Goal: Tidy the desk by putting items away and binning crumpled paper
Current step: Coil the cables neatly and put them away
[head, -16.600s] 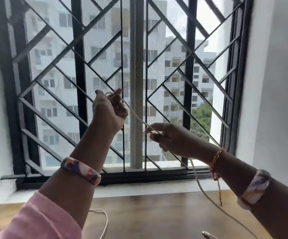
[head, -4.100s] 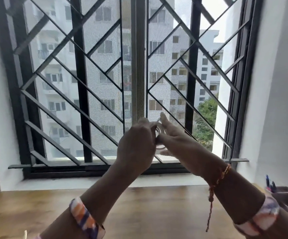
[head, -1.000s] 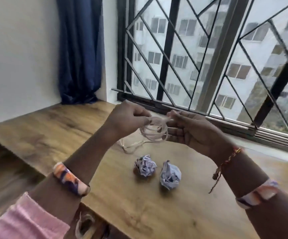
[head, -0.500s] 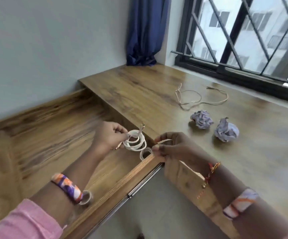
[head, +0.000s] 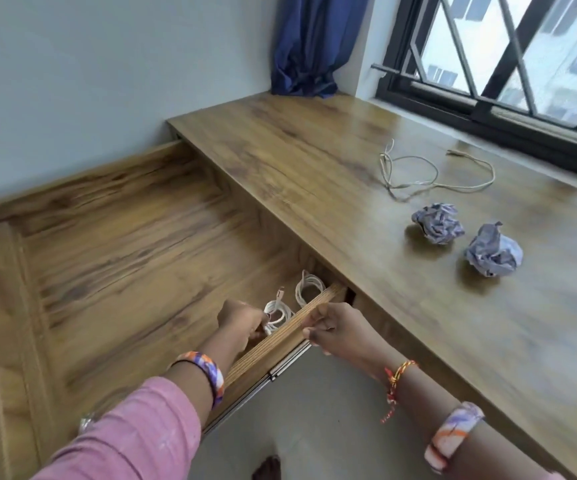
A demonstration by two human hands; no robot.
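The wide wooden drawer (head: 114,258) stands pulled out below the desk top (head: 314,161). My left hand (head: 242,323) is inside its front right corner and holds a coiled white cable (head: 277,314) low against the drawer floor. A second coiled white cable (head: 309,289) lies just behind it. My right hand (head: 337,329) is at the drawer's front panel (head: 280,344), thumb on the top edge and fingers curled on its outer face. On the desk lie a loose beige cable (head: 432,171) and two crumpled paper balls (head: 437,227) (head: 493,254).
A blue curtain (head: 311,46) hangs in the corner behind the desk. The barred window (head: 522,57) runs along the desk's far side. A pale wall stands to the left. The tiled floor (head: 314,427) shows under the drawer front.
The coiled cable has gone down from above the drawer's front edge into the drawer with my left hand. My right hand has let go of the cable end and moved onto the drawer front.
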